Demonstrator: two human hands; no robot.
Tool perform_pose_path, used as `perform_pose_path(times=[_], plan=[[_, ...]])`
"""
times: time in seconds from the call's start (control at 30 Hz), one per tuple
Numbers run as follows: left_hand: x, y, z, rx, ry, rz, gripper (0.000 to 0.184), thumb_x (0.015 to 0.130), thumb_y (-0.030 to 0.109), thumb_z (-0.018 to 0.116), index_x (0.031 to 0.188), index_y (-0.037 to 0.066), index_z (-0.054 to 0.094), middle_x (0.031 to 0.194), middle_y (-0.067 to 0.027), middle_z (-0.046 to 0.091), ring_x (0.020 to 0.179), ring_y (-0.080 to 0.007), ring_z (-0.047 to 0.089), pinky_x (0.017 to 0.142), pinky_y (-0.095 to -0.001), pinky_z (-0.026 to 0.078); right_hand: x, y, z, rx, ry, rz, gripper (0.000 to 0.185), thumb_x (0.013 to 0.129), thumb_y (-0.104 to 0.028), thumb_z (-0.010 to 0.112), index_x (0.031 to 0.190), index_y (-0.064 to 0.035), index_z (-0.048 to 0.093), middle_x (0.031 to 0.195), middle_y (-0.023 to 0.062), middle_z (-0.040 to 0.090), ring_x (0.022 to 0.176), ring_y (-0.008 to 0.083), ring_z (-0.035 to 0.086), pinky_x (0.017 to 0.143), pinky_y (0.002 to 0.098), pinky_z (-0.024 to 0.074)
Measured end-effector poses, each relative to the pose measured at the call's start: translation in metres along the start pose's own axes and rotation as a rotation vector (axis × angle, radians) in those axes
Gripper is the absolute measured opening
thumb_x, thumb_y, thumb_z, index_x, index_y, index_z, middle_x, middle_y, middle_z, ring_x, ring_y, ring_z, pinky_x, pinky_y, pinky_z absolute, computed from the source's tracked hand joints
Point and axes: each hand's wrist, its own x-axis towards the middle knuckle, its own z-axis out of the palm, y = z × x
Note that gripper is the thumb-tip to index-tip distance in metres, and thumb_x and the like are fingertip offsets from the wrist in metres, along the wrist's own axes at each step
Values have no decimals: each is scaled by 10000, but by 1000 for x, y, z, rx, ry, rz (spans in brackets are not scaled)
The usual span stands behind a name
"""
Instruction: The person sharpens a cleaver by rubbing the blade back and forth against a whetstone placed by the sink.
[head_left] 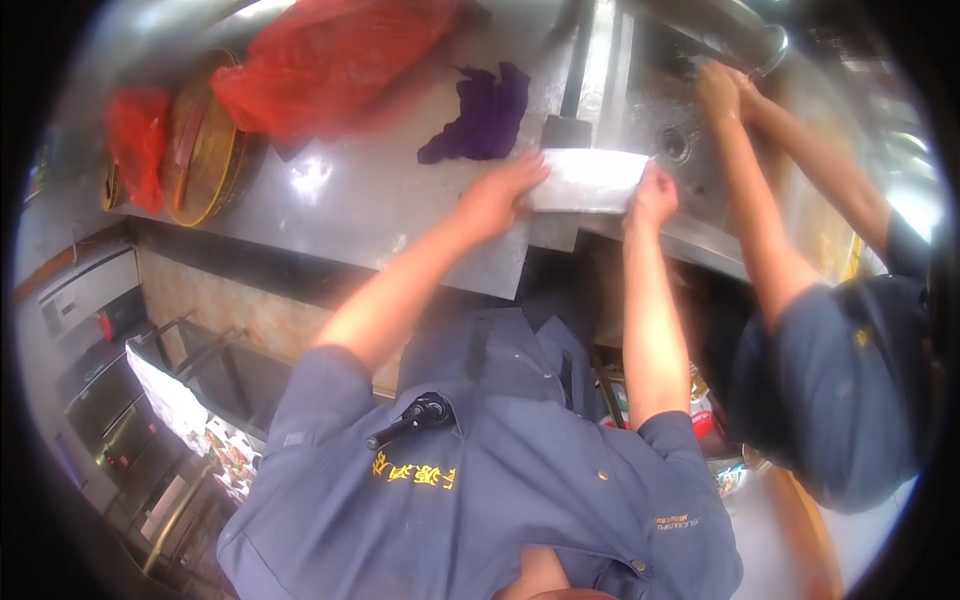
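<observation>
Both my hands hold a flat white rectangular sheet (592, 181) level above the steel counter's edge. Its surface looks smooth and slightly shiny; whether it is paper, cloth or plastic I cannot make out. My left hand (503, 192) is closed on the sheet's left end, a little blurred. At the opposite end, my right hand (652, 197) pinches the edge with bent fingers. A crumpled dark purple cloth (482, 112) lies on the counter just beyond my left hand.
Red plastic bags (330, 65) and a round chopping board (208, 140) occupy the counter's left part. On the right is a steel sink (655, 90) with a drain and a curved tap (772, 50). A co-worker's hands (722, 92) are together over the sink, close to my right side.
</observation>
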Motion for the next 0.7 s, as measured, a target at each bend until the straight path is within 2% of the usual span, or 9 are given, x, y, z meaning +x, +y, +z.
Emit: perform_pose_path(times=[0.1,0.17,0.23,0.33,0.43,0.47,0.5,0.57,0.7], plan=[[-80,26,7,65,-5,-133,716,791,-164,556,1451,109,593,1563,-152,497,1488,-317,428,1216,-412,395,-46,27,-25,-129,-82,50,258,996,-229,728,932,17,687,855,40,686,776,109,576,730,284,483],[-110,53,0,74,-21,-277,702,788,-127,619,1444,120,602,1554,-148,508,1481,-309,438,1205,-408,412,-72,32,-19,-22,-192,83,259,996,-225,726,904,15,691,826,29,674,776,112,568,731,297,484],[-113,45,1,119,52,-287,717,780,-98,659,1458,123,587,1560,-148,501,1474,-313,446,1180,-409,440,-57,18,6,-205,-308,8,293,989,-239,717,904,40,694,817,43,674,798,118,572,739,314,485],[-80,30,-3,132,213,-264,740,765,-91,668,1468,121,573,1556,-150,505,1464,-323,457,1142,-415,475,-28,-10,59,-146,-371,-34,345,964,-296,753,886,36,696,773,46,663,750,124,563,701,307,476],[-91,35,-4,304,158,-242,746,758,-85,667,1470,116,567,1547,-150,515,1455,-331,467,1111,-421,498,-35,2,46,-192,-364,-90,340,963,-298,758,916,34,702,796,49,671,756,124,569,703,304,477],[-109,39,4,282,128,-261,739,746,-91,666,1453,107,582,1542,-150,522,1446,-334,480,1111,-422,500,-47,8,29,-192,-368,-51,316,965,-283,760,950,28,705,821,45,678,757,128,579,708,301,481],[-128,48,9,241,75,-296,683,811,-78,626,1466,107,568,1564,-140,503,1487,-310,433,1158,-402,458,-65,9,13,-222,-339,-17,290,957,-257,773,972,24,705,844,34,678,771,112,583,711,285,480],[-143,67,7,181,23,-326,660,834,-67,623,1466,113,568,1564,-136,502,1485,-296,436,1146,-407,472,-84,16,-8,-221,-310,107,251,943,-220,791,988,15,715,843,20,675,772,86,584,699,255,473],[-102,42,-2,189,87,-302,662,852,-76,626,1481,114,547,1575,-137,484,1504,-300,400,1164,-402,451,-51,-11,38,-198,-330,-34,246,948,-211,779,1010,19,717,823,38,688,759,98,590,686,268,484]])
